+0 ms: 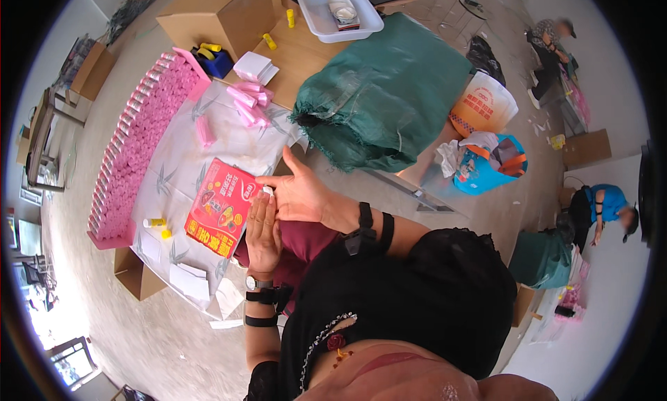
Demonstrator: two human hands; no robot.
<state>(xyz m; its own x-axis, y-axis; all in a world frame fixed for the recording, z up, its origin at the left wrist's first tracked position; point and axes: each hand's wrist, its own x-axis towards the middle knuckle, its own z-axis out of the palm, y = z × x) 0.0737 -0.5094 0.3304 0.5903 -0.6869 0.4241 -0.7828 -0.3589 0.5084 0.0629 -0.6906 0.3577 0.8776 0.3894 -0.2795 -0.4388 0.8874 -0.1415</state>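
Note:
My left hand (262,227), its fingers straight and pressed together, lies against the fingers of my right hand (306,192). Between the fingertips a small white piece (268,191) shows; most of it is hidden, so its kind is unclear. My right thumb stands well apart from its fingers. Just beyond the hands, a red printed card (221,205) with yellow parts lies at a slant on the patterned white cloth (163,185). Several pink rolled pieces (251,103) are heaped farther off, with one pink piece (205,132) by itself.
A long pink tray (132,151) packed with pink tubes edges the table's left. A glue stick (154,223), white paper sheets (189,281), a blue tape dispenser (216,60), a white plastic tub (323,33) and a green sack (382,88) lie around. Other people (603,205) sit at right.

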